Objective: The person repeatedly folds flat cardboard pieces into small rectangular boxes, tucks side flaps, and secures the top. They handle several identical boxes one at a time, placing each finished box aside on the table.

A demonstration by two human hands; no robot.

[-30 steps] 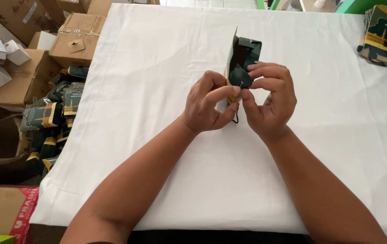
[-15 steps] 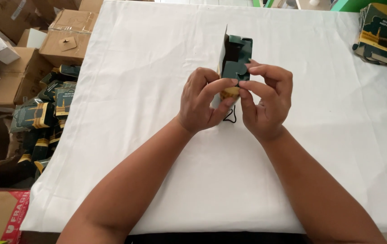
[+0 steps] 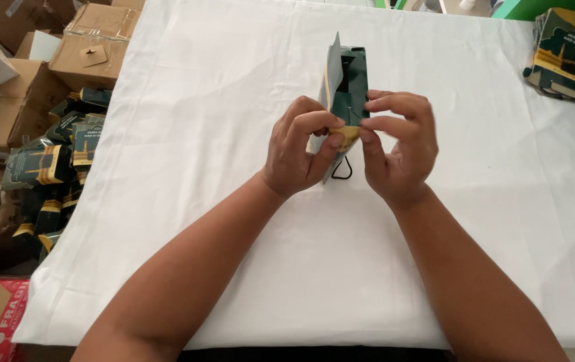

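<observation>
In the head view, the left hand (image 3: 299,151) and the right hand (image 3: 396,147) both pinch a small dark green paper bag (image 3: 349,87) held above the middle of a white table (image 3: 187,121). The fingers of each hand are closed on the bag's lower end, where a thin black cord loop (image 3: 341,169) hangs between the hands. The bag stands on edge, its opening facing away. A stack of flat green bags (image 3: 572,57) lies at the table's far right corner. Cardboard boxes (image 3: 93,47) and more green bags (image 3: 49,161) sit on the floor to the left.
</observation>
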